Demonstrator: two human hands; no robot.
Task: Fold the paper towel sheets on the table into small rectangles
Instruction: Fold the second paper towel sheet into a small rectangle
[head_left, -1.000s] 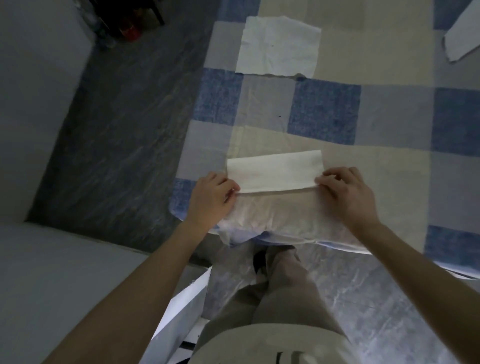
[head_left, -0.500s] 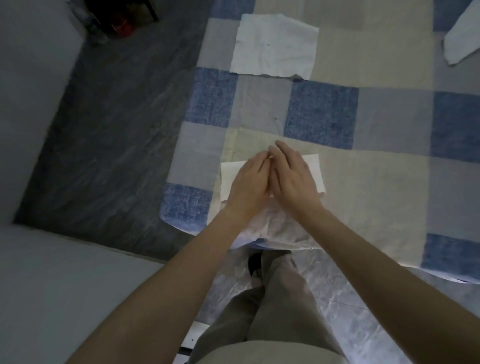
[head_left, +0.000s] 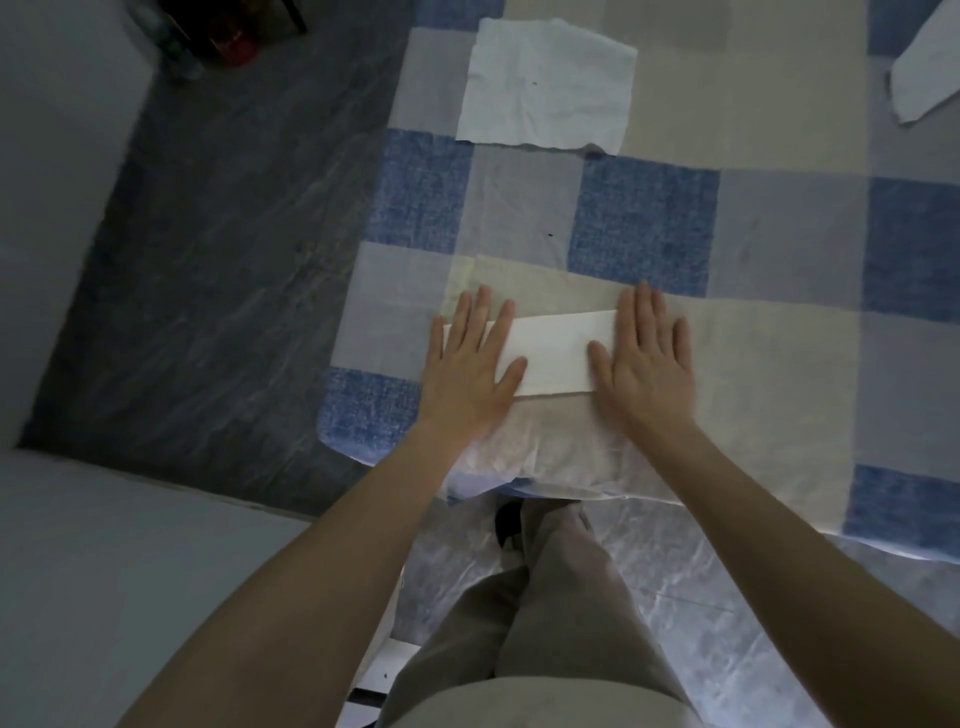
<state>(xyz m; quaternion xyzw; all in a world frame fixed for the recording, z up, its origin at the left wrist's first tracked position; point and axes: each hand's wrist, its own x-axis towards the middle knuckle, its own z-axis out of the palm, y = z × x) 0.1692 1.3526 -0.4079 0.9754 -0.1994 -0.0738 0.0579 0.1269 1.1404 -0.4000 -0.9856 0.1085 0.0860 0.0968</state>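
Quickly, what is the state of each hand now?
Left hand: open, flat on the folded towel.
Right hand: open, flat on it too.

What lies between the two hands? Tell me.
The bare middle of the folded towel, seen in the head view. The left hand and right hand press flat on its two ends.
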